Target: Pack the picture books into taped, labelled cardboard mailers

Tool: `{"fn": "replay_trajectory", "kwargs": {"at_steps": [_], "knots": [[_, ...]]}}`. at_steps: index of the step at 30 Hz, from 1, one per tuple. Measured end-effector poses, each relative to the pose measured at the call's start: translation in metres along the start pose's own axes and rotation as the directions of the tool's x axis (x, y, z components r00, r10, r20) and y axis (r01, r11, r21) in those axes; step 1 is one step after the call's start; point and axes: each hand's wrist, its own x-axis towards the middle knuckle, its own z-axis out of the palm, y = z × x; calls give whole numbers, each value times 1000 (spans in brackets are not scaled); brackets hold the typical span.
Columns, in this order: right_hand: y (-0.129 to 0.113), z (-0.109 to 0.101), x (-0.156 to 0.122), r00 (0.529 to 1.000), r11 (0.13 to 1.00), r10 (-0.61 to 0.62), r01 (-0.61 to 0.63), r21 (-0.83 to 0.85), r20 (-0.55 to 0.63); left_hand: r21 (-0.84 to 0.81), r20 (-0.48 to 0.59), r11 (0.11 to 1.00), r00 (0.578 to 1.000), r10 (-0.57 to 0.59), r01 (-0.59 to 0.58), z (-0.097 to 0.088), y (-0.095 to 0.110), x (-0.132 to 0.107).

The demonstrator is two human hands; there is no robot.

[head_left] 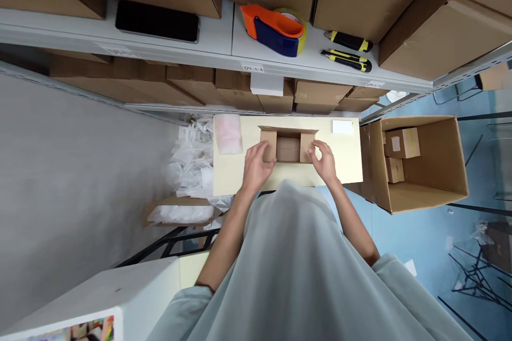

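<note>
A small open cardboard box (288,149) sits on the pale yellow tabletop (344,154) in front of me. Its two short end flaps lie folded inward, and the brown bottom shows between them. My left hand (257,166) grips the left end, its fingers bent at the flap and the thumb near the front edge. At the right end, my right hand (324,161) holds the box with curled fingers and thumb at the other short flap. A pale pink packet (228,134) lies left of the box, and a small white card or pad (343,127) lies to the right.
A large carton (374,165) with small boxes inside stands right of the table. Crumpled white packing material (192,160) is heaped at left. The shelf (218,37) ahead bears a phone (157,21), a tape dispenser (274,29), utility knives (348,50) and cartons.
</note>
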Motion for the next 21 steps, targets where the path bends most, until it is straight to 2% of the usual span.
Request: {"fn": "replay_trajectory", "kwargs": {"at_steps": [2, 3, 5, 7, 10, 14, 18, 21], "knots": [[-10, 0, 20, 987, 988, -111, 123, -98, 119, 114, 141, 987, 985, 100, -117, 3, 12, 5], [-13, 2, 32, 976, 978, -126, 153, -145, 180, 169, 218, 972, 968, 122, -160, 6, 16, 7], [-17, 8, 53, 958, 960, -83, 151, -236, 275, 270, 334, 936, 934, 130, -227, 15, 18, 9], [-17, 17, 68, 939, 940, 13, 106, -326, 344, 353, 386, 898, 915, 116, -263, 24, 18, 8], [-16, 31, 76, 911, 899, 117, 72, -431, 395, 431, 391, 864, 917, 80, -259, 29, 16, 3], [-15, 32, 70, 904, 892, 49, 152, -426, 425, 440, 346, 868, 935, 75, -232, 16, 16, -7], [-8, 5, 55, 921, 913, -29, 182, -364, 388, 469, 211, 873, 977, 36, -133, -6, 1, -17], [8, -20, 35, 960, 917, 9, 104, -385, 279, 473, 153, 880, 987, -39, -38, -15, -21, -18]]}}
